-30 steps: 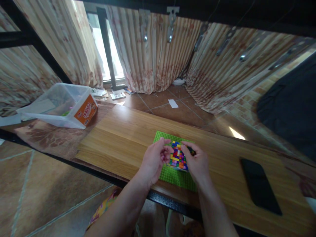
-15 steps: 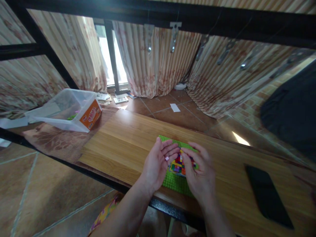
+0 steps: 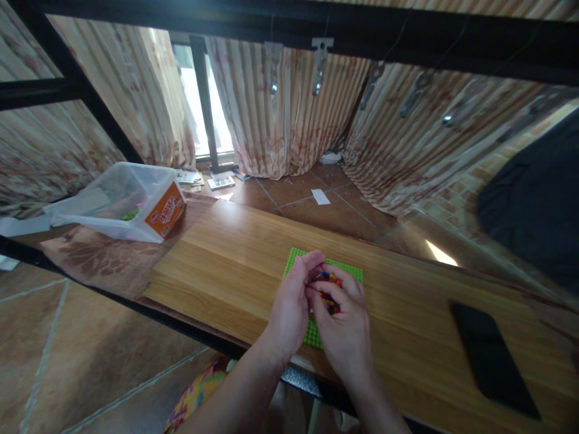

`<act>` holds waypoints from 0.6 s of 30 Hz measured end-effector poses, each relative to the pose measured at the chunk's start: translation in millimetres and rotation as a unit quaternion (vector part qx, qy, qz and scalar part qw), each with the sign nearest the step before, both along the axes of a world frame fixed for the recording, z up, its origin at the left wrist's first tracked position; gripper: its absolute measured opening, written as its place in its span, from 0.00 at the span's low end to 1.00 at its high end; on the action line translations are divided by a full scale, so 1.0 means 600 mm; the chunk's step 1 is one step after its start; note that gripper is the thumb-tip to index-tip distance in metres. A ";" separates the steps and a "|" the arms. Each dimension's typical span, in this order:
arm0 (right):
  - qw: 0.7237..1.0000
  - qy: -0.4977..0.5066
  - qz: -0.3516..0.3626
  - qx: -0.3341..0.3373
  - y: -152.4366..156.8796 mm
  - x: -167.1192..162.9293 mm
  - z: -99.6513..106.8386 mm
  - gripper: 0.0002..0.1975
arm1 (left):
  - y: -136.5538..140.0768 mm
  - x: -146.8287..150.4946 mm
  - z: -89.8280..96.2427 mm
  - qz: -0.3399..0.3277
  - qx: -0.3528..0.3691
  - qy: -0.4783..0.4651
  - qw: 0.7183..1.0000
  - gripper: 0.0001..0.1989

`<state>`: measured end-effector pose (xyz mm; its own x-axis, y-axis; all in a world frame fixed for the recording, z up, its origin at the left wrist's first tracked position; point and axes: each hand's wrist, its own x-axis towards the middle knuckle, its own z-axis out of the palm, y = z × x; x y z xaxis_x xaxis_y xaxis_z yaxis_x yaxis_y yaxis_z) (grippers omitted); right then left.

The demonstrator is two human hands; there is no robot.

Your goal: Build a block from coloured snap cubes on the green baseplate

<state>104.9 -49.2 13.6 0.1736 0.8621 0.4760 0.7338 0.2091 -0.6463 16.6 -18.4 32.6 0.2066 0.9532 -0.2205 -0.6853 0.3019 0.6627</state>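
Both hands work at the multicoloured brick block (image 3: 329,288) on the green baseplate (image 3: 312,331), mid-tabletop (image 3: 217,265). The left hand (image 3: 292,304) and right hand (image 3: 346,328) pinch it together; next comes a firm, steady press or pull.

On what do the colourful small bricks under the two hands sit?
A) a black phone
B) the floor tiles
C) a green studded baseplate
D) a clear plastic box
C: the colourful bricks sit on the green baseplate, which lies flat on the wooden table, with both hands over them.
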 end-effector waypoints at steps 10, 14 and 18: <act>0.999 0.009 0.035 -0.014 0.004 0.018 0.004 0.06 | 0.000 0.003 0.000 0.003 0.008 -0.022 1.000 0.25; 0.998 -0.008 0.057 -0.015 0.004 0.016 0.004 0.06 | 0.000 0.004 -0.002 0.009 0.006 -0.027 1.000 0.24; 0.998 -0.011 0.065 -0.015 0.005 0.021 0.005 0.05 | -0.001 0.006 -0.001 0.009 0.001 -0.032 0.999 0.24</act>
<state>117.5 -46.5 16.7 0.0500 0.8908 0.4516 0.7156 0.2835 -0.6384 20.3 -19.1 32.2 0.2030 0.9573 -0.2057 -0.7314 0.2879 0.6182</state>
